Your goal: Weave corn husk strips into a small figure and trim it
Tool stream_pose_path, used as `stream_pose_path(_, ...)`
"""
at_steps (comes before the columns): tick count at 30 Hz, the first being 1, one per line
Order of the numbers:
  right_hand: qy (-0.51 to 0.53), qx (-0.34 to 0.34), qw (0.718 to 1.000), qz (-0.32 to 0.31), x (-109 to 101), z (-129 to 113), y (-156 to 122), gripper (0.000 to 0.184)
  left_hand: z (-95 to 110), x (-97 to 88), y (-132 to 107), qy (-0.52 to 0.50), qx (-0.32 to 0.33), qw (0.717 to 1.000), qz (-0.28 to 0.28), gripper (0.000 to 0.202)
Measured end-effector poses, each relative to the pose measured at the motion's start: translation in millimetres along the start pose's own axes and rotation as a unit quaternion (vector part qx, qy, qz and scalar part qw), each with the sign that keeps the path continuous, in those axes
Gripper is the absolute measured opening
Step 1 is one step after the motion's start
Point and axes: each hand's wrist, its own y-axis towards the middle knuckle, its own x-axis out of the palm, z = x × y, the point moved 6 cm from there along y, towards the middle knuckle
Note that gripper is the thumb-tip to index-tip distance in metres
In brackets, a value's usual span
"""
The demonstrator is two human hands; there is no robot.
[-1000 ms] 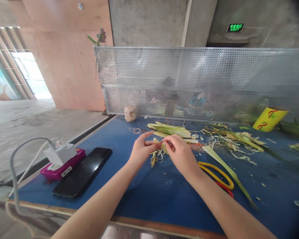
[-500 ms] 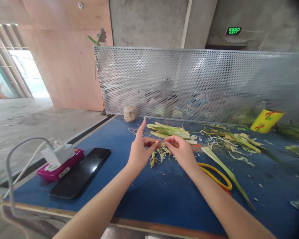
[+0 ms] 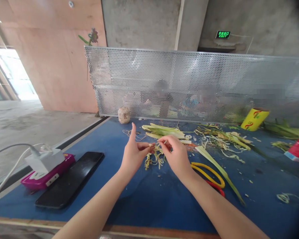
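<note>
Both my hands meet above the blue table (image 3: 149,202), pinching a small bundle of thin yellow-green leaf strips (image 3: 154,156). My left hand (image 3: 132,153) grips one end with thumb and middle fingers while its index finger points up. My right hand (image 3: 173,153) pinches the other end of the strips with thumb and fingertips. Loose curled ends of the strips hang down onto the table below the hands.
Yellow and red scissors (image 3: 210,172) lie just right of my right wrist. Long green leaves (image 3: 164,131) and scraps (image 3: 226,139) litter the far side. A black phone (image 3: 69,179) and a pink box with white charger (image 3: 46,164) lie at left. A perforated metal screen (image 3: 189,86) stands behind, with a yellow cup (image 3: 254,119).
My left index finger has lifted off the strips and points upward. Both hands stay together on the strips; the view has shifted a little to the right.
</note>
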Motion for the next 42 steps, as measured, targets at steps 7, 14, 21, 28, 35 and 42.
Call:
stream_pose_path(7, 0.015, -0.086, 0.993, -0.077, 9.4, -17.9, -7.4, 0.014, -6.1, -3.8, 2.0, -0.039, -0.065, 0.996, 0.04, 0.106)
stream_pose_path(14, -0.052, -0.072, 0.985, -0.149, 19.7, -14.5, -10.7, 0.007, -10.4, -2.9, 0.5, -0.093, -0.092, 0.989, 0.063, 0.095)
stream_pose_path(21, -0.095, -0.103, 0.982, -0.125, 19.3, -12.8, -11.3, 0.007, -15.9, 0.1, -1.4, -0.119, -0.11, 0.985, 0.055, 0.089)
stream_pose_path(28, -0.079, -0.087, 0.985, -0.125, 16.9, -8.0, -10.3, 0.012, -17.7, 1.7, -1.6, -0.12, -0.13, 0.983, 0.049, 0.082)
stream_pose_path(35, -0.005, 0.003, 0.993, -0.12, 17.0, 6.5, -6.6, 0.008, -15.1, 2.8, -1.4, -0.074, -0.116, 0.99, 0.025, 0.075)
stream_pose_path(42, 0.091, 0.15, 0.975, -0.136, 17.0, 23.5, -4.0, 0.011, -8.3, -1.3, 0.9, 0.03, -0.064, 0.997, 0.021, 0.068)
